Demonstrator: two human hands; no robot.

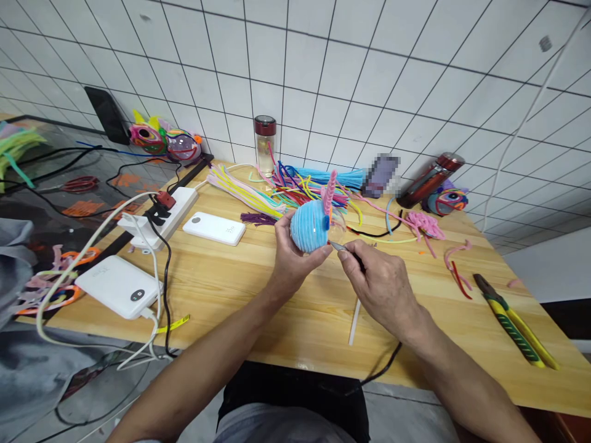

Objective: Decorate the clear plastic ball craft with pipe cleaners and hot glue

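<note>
My left hand is wrapped around a clear plastic ball, partly covered with coiled light-blue pipe cleaner. A twisted pink pipe-cleaner spike sticks up from it, with a small dark-blue piece at its base. My right hand is closed on what looks like a hot glue gun; only its grey tip shows, touching or very near the ball's lower edge. A black cord runs down below this hand. Under it, a thin white stick points toward the table's front edge.
Bundles of colourful pipe cleaners lie behind the ball, beside a glass bottle. Pliers lie at right, a red flask behind. Power banks, a power strip and loose cables are at left, near another person's sleeve.
</note>
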